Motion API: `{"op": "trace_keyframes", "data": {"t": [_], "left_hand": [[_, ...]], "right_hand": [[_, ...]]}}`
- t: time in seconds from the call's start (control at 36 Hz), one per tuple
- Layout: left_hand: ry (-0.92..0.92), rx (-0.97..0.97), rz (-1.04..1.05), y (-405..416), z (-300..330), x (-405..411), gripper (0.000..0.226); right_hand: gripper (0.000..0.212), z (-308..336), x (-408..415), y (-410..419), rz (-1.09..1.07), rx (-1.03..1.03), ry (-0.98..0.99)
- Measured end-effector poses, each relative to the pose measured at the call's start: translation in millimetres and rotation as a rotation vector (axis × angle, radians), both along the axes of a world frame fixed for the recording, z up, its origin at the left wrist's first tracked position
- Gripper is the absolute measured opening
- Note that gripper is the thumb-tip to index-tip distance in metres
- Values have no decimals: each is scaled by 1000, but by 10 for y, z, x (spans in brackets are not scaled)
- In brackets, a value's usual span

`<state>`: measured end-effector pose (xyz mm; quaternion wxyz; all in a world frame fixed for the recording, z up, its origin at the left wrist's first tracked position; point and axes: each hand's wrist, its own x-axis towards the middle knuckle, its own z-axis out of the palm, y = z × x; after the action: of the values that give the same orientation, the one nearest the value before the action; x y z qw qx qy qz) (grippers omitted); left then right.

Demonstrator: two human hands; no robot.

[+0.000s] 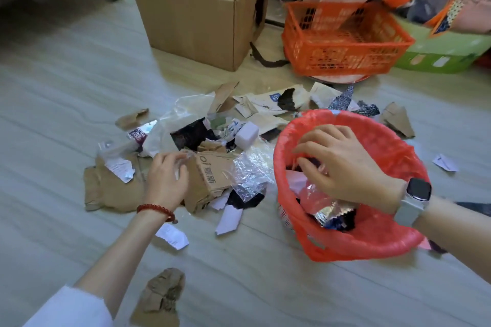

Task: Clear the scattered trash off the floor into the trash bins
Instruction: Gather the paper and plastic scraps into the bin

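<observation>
The trash (212, 141) lay in a loose heap on the floor (66, 93), just left of the red-lined bin (353, 244), so each piece needed only a short carry. Your left hand (166, 180) rested on the heap with curled fingers at the edge of a printed card flap (212, 175); whether it had closed on the flap, I cannot tell. The flap's long axis ran from near you out toward the box (196, 16). Your right hand (342, 164) hung over the bin's mouth, fingers bent downward, likely letting scraps go; a firm hold on anything did not show. The bin already held foil and paper. Stray pieces lay around it, and an orange basket (345, 34) stood beyond.
</observation>
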<state>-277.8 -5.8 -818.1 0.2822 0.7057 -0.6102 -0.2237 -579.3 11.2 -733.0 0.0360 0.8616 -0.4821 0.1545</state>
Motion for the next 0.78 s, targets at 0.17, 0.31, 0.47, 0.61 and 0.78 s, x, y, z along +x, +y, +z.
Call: {"op": "trace_keyframes", "data": {"t": [0.17,0.31,0.47,0.61,0.78], "left_hand": [[17,-2,-240,-8,-71,-211,30],[31,-151,-584,-57,172,-881,50],[-43,-129,-723,-193,123,-1408,74],[-31,-147,-716,-253,3,-1491,74],[-68,-177,-687,-231,6,-1496,71]], "right_hand": [[54,-215,-461,331,-31,318,367],[77,-404,-619,263,-99,664,570],[99,-913,-592,-9,-71,712,638],[101,-1380,-601,-121,-99,840,682],[97,-1770,-558,-112,-123,962,599]]}}
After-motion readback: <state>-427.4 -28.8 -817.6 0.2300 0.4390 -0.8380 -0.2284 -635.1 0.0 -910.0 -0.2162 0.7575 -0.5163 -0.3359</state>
